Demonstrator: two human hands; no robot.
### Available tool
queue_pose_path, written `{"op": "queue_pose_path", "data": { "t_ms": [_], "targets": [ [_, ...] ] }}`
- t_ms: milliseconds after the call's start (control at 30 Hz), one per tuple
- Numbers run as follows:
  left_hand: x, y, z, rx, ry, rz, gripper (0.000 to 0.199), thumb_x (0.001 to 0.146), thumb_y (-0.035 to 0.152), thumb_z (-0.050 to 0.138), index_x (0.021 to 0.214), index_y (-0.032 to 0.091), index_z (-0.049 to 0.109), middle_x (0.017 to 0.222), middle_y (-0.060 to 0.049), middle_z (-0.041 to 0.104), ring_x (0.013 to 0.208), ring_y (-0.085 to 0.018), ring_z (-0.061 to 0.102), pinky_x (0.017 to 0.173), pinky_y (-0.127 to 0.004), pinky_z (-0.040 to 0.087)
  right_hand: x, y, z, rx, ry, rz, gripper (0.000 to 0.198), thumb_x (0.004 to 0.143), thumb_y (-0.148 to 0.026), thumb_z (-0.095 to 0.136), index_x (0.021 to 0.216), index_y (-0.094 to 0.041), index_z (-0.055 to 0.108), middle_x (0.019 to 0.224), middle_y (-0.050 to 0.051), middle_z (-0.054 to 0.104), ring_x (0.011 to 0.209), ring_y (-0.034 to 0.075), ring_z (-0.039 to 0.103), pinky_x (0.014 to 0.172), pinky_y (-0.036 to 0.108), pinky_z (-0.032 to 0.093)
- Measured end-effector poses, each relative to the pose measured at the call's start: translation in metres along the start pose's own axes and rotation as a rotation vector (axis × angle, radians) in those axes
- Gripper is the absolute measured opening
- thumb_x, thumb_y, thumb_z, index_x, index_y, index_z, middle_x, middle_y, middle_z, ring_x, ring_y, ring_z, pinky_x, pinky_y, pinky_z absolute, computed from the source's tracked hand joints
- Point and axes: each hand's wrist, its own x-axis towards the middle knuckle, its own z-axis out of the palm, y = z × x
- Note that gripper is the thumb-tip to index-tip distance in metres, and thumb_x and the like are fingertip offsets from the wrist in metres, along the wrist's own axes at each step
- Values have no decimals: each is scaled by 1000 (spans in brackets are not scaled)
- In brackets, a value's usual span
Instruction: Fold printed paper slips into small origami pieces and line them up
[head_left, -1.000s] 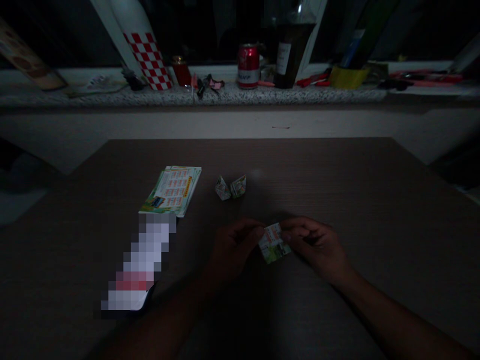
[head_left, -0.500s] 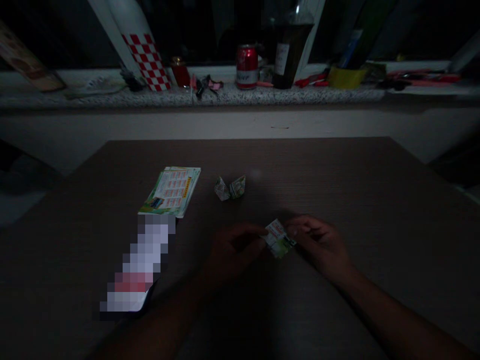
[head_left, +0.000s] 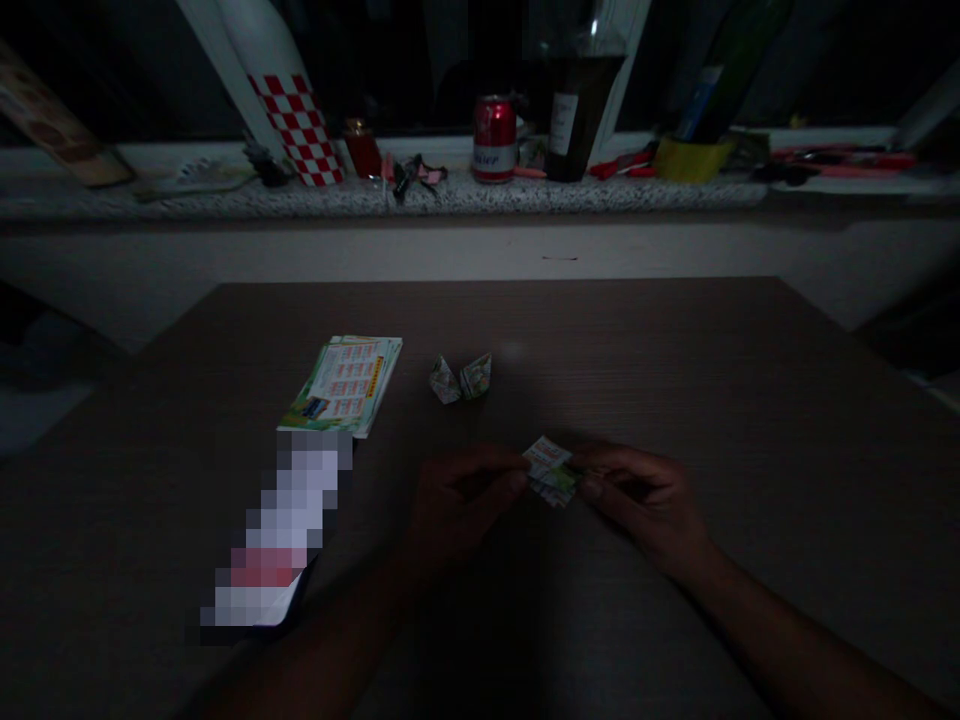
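Observation:
A small folded piece of printed paper [head_left: 551, 470], white and green with red print, is held between my two hands above the table. My left hand [head_left: 469, 500] pinches its left corner between thumb and fingers. On the opposite side, my right hand [head_left: 645, 495] grips the right corner in the same way. Creases and overlapping layers show on its lower half, but the dim light hides the finer folds. Just beyond, two small folded paper shapes [head_left: 460, 379] stand side by side on the table.
To the left lies a stack of printed calendar sheets [head_left: 341, 385], with a blurred-out phone [head_left: 277, 530] in front of it. A granite windowsill [head_left: 420, 200] behind the table [head_left: 675, 340] carries a red can [head_left: 494, 138], a dark bottle [head_left: 574, 115] and a checkered bottle [head_left: 300, 125].
The paper has turned slightly, and its lower half now shows layered folds where it looked flat before. My right hand has shifted a little lower along its edge.

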Motion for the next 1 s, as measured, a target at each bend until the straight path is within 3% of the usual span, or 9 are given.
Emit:
{"op": "queue_pose_path", "data": {
  "t_ms": [100, 233, 433, 767, 1000],
  "targets": [
    [1, 1, -1, 60, -19, 59, 10, 78, 15, 68, 85, 20, 74, 85, -2, 74, 78, -14, 69, 68, -20, 54, 0, -1, 0, -4, -26, -21, 27, 78, -10, 68, 96, -29, 75, 84, 0, 76, 72, 13, 70, 62, 20, 56],
    [-1, 1, -1, 150, -27, 131, 10, 80, 14, 66, 84, 20, 72, 84, -1, 74, 77, -12, 69, 68, -19, 53, 1, -3, 2, -54, -28, -54, 15, 82, -13, 64, 85, -23, 74, 81, 3, 75, 75, 15, 69, 68, 24, 56],
    [-4, 0, 3, 239, 53, 186, 9, 80, 14, 66, 82, 20, 72, 80, 1, 74, 74, -11, 68, 68, -19, 52, -1, -5, 7, -116, 71, -30, 7, 80, -17, 67, 77, -20, 72, 72, 3, 74, 61, 13, 67, 55, 21, 53],
    [-5, 6, 12, 211, 124, 75, 7, 76, 16, 69, 70, 18, 70, 75, -1, 73, 68, -12, 67, 63, -21, 51, -2, -6, 13, -50, 127, 8, 13, 78, -15, 69, 65, -19, 67, 74, 4, 76, 62, 13, 69, 56, 20, 55],
    [-7, 5, 17, 160, 155, -20, 11, 74, 20, 71, 65, 17, 65, 73, -3, 71, 66, -15, 66, 60, -23, 51, -2, -4, 15, -21, 191, 91, 20, 74, -24, 75, 58, -19, 63, 65, 3, 74, 56, 14, 67, 51, 23, 54]
  ]
}}
